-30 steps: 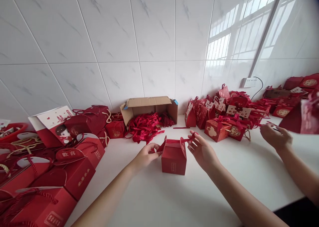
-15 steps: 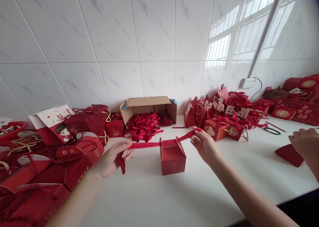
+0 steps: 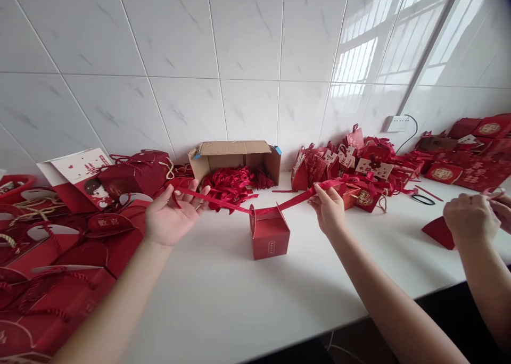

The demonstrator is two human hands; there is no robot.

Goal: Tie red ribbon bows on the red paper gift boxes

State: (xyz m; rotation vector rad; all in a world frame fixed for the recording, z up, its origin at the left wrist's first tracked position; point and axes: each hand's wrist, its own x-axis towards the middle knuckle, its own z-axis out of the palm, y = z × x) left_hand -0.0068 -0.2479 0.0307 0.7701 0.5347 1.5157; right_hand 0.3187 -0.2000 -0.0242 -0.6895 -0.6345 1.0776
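Observation:
A small red gift box stands upright on the white table, its two side flaps raised. A red ribbon runs through the tops of the flaps and out to both sides. My left hand, palm turned up and fingers partly spread, has the ribbon's left end between thumb and fingers. On the other side my right hand pinches the right stretch of ribbon, and its loose end hangs beyond the fingers. Both stretches slope up from the box to my hands.
An open cardboard box of red ribbons stands by the tiled wall. Red gift boxes crowd the left, and finished-looking ones fill the back right. A co-worker's hands handle a red box at far right, near a black ring.
My left hand has risen and turned palm up, lifting its ribbon end. My right hand still pinches the other side. A co-worker's second hand has come into view.

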